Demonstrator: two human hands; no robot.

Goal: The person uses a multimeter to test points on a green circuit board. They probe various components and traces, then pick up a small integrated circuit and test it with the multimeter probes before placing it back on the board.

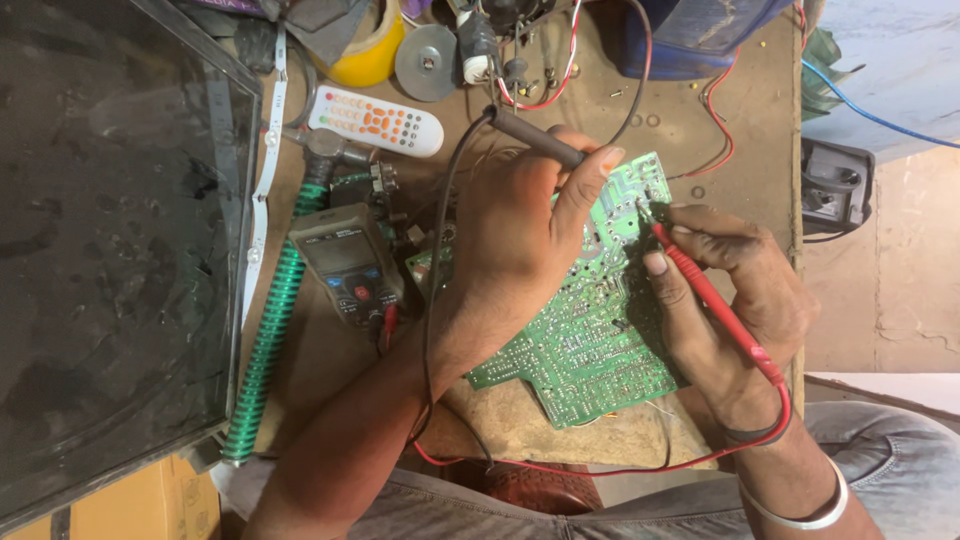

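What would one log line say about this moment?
left hand: holds black probe | right hand: holds red probe | both tips on green circuit board

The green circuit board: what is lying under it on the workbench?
Under the green circuit board a worn tan pad shows at its lower edge, on the brown workbench. The left hand and right hand cover parts of the board; anything directly beneath it is hidden.

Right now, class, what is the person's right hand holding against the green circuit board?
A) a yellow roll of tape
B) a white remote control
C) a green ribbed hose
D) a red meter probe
D: the right hand grips the red meter probe, its tip touching the green circuit board, while the left hand holds a black probe.
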